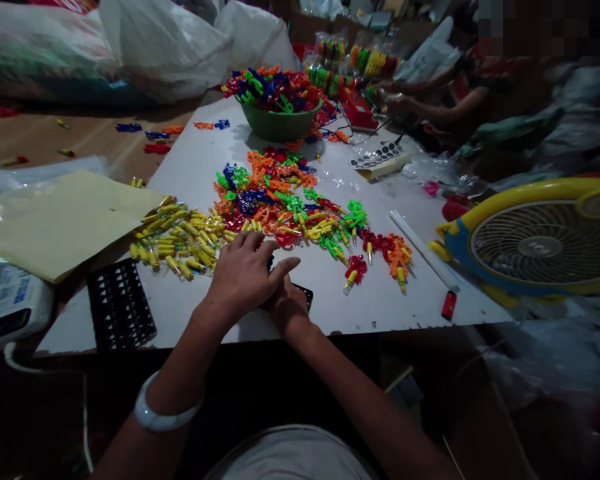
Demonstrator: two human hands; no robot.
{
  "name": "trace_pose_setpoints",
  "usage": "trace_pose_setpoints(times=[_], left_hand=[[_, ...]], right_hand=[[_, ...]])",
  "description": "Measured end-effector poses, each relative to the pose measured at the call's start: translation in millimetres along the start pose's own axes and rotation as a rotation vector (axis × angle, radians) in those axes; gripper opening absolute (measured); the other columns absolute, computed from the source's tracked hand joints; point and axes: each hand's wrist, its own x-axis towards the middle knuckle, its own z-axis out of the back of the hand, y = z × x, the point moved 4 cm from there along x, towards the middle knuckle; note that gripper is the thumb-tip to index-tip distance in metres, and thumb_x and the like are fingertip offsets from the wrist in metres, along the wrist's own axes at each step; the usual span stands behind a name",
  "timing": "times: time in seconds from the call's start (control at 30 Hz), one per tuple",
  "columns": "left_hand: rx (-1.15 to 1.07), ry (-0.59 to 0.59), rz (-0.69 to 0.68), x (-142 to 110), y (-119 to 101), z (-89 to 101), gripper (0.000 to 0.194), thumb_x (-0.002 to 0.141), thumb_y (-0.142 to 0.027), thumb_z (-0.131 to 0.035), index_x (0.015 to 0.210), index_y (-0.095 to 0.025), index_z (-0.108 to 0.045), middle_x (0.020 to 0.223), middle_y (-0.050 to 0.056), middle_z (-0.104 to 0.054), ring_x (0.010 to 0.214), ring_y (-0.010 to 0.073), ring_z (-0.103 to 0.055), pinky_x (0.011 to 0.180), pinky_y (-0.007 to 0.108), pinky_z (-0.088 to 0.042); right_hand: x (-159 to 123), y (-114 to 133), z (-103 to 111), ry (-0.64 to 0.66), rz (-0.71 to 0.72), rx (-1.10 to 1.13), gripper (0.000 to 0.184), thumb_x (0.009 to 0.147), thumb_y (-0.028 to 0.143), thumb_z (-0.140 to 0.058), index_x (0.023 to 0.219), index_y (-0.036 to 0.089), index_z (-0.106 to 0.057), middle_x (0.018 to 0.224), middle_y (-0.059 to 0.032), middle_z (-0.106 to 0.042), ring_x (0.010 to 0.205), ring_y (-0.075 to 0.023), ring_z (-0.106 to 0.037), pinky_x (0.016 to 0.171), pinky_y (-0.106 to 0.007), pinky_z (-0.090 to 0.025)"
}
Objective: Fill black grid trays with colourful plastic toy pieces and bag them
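Note:
My left hand [245, 270] lies palm down at the near edge of the heap, with its thumb stretched away from the fingers. My right hand [291, 307] is partly under it, its fingers curled and mostly hidden, around a black perforated tray [307, 294] of which a corner shows. Just beyond the left fingertips lie many small tubes with yellow ends [180, 233]. Further on is a heap of plastic figures [260, 193] in orange, green, red and blue. Several figures with a tube attached, such as an orange one [399, 257], lie to the right.
A second black tray [120, 303] lies at left, beside yellow paper sheets [60, 217] and a white power bank-like box [17, 307]. A green bowl [280, 125] full of figures stands behind. A yellow fan [535, 240] and a clear stick [423, 250] are at right. A co-worker's hands [400, 100] are beyond.

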Motion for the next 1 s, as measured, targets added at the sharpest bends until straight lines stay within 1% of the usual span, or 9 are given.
trace_pose_setpoints(times=[0.07, 0.17, 0.27, 0.33, 0.43, 0.57, 0.67, 0.8, 1.0], left_hand=[[0.012, -0.011, -0.001, -0.7, -0.9, 0.8, 0.051, 0.093, -0.06, -0.037, 0.109, -0.021, -0.067, 0.122, 0.012, -0.06, 0.12, 0.0324, -0.048, 0.101, 0.05, -0.041], [0.002, -0.018, -0.018, -1.2, -0.8, 1.5, 0.043, 0.096, -0.05, -0.036, 0.106, -0.022, -0.067, 0.118, 0.011, -0.062, 0.117, 0.0296, -0.05, 0.102, 0.048, -0.041], [-0.023, -0.009, -0.022, -0.8, 0.1, 1.2, 0.041, 0.096, -0.047, -0.036, 0.106, -0.021, -0.067, 0.118, 0.01, -0.062, 0.118, 0.0277, -0.05, 0.104, 0.045, -0.039], [-0.03, -0.008, -0.01, -0.4, 0.7, 0.9, 0.042, 0.096, -0.046, -0.036, 0.107, -0.021, -0.067, 0.121, 0.01, -0.062, 0.12, 0.0277, -0.049, 0.104, 0.045, -0.039], [-0.014, -0.008, 0.002, 0.2, 1.1, 0.2, 0.042, 0.097, -0.044, -0.035, 0.112, -0.02, -0.066, 0.124, 0.011, -0.061, 0.121, 0.0285, -0.049, 0.104, 0.045, -0.039], [0.007, -0.003, -0.024, 0.8, 1.1, -1.1, 0.042, 0.098, -0.043, -0.034, 0.113, -0.02, -0.066, 0.124, 0.01, -0.061, 0.122, 0.0282, -0.049, 0.104, 0.045, -0.04], [0.024, -0.006, -0.03, 1.2, 1.5, -1.7, 0.042, 0.098, -0.043, -0.034, 0.114, -0.022, -0.066, 0.124, 0.01, -0.062, 0.12, 0.0281, -0.05, 0.103, 0.045, -0.041], [0.026, -0.025, -0.019, 0.6, 1.3, -1.3, 0.044, 0.098, -0.044, -0.036, 0.125, -0.021, -0.062, 0.128, 0.009, -0.06, 0.122, 0.0287, -0.049, 0.104, 0.045, -0.041], [0.016, -0.029, 0.015, -1.6, -0.4, -0.8, 0.048, 0.098, -0.045, -0.036, 0.136, -0.024, -0.054, 0.135, 0.009, -0.059, 0.129, 0.0302, -0.046, 0.104, 0.048, -0.04]], right_hand=[[-1.6, 0.0, 4.3, -0.002, 0.016, -0.018, 0.018, 0.092, 0.025, -0.047, 0.106, 0.02, -0.057, 0.094, -0.0079, -0.061, 0.074, -0.0194, -0.057, 0.065, -0.031, -0.046], [-7.8, -12.9, 40.2, -0.139, 0.024, -0.018, 0.011, 0.092, 0.027, -0.049, 0.094, 0.02, -0.057, 0.095, -0.008, -0.062, 0.086, -0.0207, -0.06, 0.075, -0.032, -0.047], [-19.1, -54.4, 98.3, -0.387, -0.269, -0.228, 0.029, 0.089, 0.042, -0.056, 0.104, 0.017, -0.053, 0.108, -0.0161, -0.062, 0.095, -0.0276, -0.062, 0.077, -0.037, -0.047], [-25.4, -87.5, 127.5, -0.371, -0.491, -0.381, 0.04, 0.085, 0.042, -0.063, 0.109, 0.013, -0.051, 0.105, -0.0224, -0.063, 0.094, -0.0335, -0.064, 0.075, -0.041, -0.047], [-28.0, -118.8, 147.2, -0.328, -0.565, -0.314, 0.035, 0.081, 0.03, -0.064, 0.109, 0.012, -0.051, 0.089, -0.0165, -0.067, 0.086, -0.0312, -0.066, 0.074, -0.04, -0.048], [-17.3, -105.8, 126.5, -0.385, -0.391, 0.268, 0.059, 0.072, 0.036, -0.07, 0.121, 0.016, -0.045, 0.081, -0.0022, -0.065, 0.065, -0.0187, -0.064, 0.062, -0.032, -0.051], [2.2, -68.6, 82.4, -0.192, -0.201, 0.579, 0.048, 0.068, 0.038, -0.071, 0.109, 0.018, -0.055, 0.083, -0.0017, -0.066, 0.062, -0.0143, -0.062, 0.058, -0.028, -0.052], [24.6, -36.1, 36.8, -0.01, -0.008, 0.658, 0.022, 0.07, 0.028, -0.064, 0.09, 0.02, -0.058, 0.083, -0.0002, -0.067, 0.063, -0.0124, -0.061, 0.058, -0.025, -0.051], [28.1, -28.5, 25.7, -0.018, 0.097, 0.374, 0.014, 0.073, 0.02, -0.061, 0.087, 0.018, -0.059, 0.082, -0.0021, -0.068, 0.07, -0.0153, -0.061, 0.063, -0.026, -0.049]])
